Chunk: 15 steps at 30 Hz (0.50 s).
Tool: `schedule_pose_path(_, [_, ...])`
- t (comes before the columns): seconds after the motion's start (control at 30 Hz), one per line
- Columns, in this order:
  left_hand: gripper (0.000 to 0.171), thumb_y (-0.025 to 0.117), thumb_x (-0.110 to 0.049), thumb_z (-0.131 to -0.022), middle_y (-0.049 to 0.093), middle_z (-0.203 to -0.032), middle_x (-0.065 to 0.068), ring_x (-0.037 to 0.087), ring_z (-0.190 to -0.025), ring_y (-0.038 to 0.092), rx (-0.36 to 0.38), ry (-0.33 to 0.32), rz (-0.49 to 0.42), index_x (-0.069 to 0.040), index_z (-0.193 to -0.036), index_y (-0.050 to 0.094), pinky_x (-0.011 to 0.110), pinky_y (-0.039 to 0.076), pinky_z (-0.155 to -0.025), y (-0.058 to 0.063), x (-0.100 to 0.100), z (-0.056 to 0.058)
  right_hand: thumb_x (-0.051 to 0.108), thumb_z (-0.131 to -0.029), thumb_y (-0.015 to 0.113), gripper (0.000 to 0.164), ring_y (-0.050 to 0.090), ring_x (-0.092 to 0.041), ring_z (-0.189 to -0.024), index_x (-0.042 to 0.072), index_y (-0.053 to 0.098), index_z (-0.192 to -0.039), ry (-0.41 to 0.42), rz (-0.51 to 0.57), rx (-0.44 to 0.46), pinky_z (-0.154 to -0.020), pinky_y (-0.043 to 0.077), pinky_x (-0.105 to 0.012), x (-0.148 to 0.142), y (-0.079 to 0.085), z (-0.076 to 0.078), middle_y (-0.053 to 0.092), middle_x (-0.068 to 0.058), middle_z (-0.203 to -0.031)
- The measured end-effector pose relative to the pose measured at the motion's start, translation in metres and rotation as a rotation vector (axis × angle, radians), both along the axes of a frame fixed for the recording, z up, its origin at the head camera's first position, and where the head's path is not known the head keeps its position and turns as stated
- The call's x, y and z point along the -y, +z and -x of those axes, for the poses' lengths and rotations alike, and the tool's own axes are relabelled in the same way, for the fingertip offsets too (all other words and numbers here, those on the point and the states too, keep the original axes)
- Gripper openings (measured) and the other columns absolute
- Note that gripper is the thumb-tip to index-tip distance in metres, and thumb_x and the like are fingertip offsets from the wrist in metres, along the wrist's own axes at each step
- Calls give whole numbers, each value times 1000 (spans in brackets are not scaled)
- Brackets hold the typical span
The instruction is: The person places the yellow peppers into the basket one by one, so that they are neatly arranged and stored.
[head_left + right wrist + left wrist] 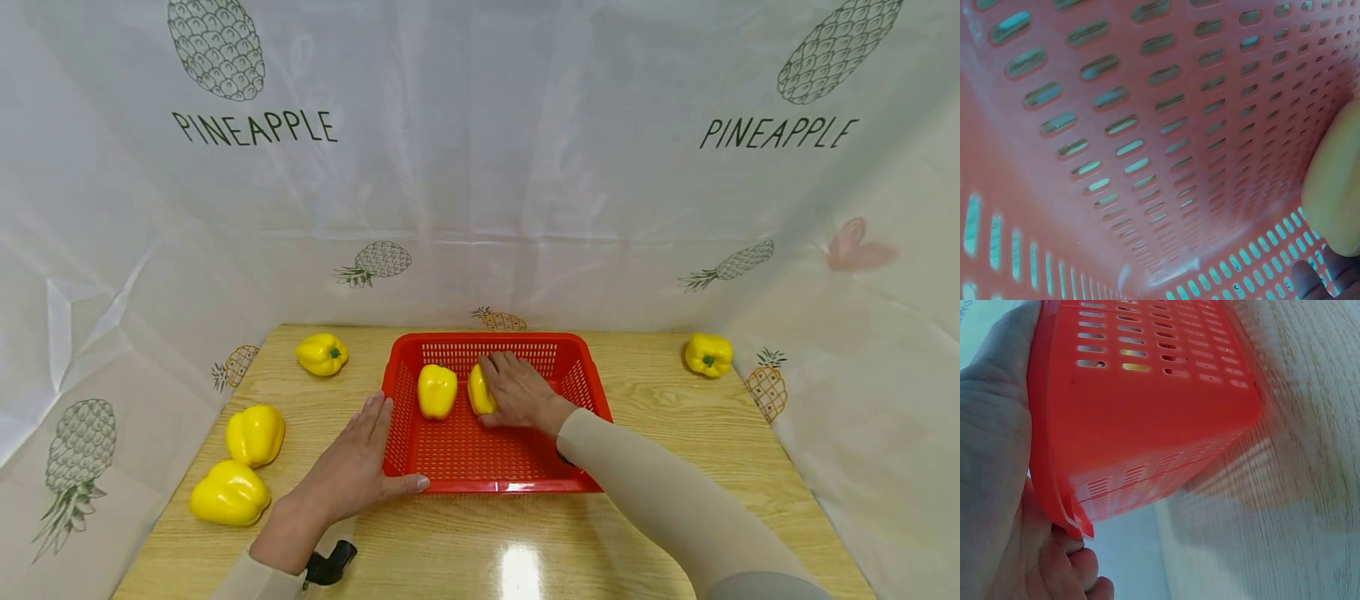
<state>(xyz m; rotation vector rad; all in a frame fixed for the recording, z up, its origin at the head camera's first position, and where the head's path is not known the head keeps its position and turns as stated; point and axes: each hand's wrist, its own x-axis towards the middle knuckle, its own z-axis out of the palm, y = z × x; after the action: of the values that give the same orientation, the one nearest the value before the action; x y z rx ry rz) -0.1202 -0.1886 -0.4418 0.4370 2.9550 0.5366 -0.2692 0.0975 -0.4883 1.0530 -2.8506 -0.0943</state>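
My right hand (519,392) reaches into a red plastic basket (495,485) and holds a yellow bell pepper (478,392), fingers over its far end and thumb at its near side. The right wrist view shows part of that pepper (1336,181) at the right edge, with fingertips against it. Another yellow bell pepper (437,392) stands to its left inside the basket. My left hand (352,458) rests against the basket's front left corner, fingers straight along the left rim and thumb on the front rim. In the left wrist view its palm lies against the basket rim (1044,419).
Two yellow bell peppers, one upright (255,435) and one lying (229,493), are left of the left hand. One more pepper (322,355) lies at the back left, another pepper (708,355) at the back right. White pineapple-print sheeting (480,167) surrounds the wooden table (675,467).
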Motion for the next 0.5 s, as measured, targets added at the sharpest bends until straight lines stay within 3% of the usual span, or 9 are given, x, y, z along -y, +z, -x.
schedule_pose_path(0.3, [130,71,-79,-83,13,-174,28,45,-162,16,1,1,7,7,-165,18,60,25,-128,-1,-1,0,72,-86,73,108,50,-33,-130,4,32,-159,0,0,4,-119,45,-49,0,4,-2,49,-17,-147])
schedule_pose_path(0.5, [133,69,-82,-81,13,-174,27,45,-162,16,9,5,3,7,-165,18,60,25,-128,-2,-1,1,73,-88,68,106,49,-34,-138,3,32,-161,-8,3,-19,-121,42,-53,-2,17,-6,47,-17,-154])
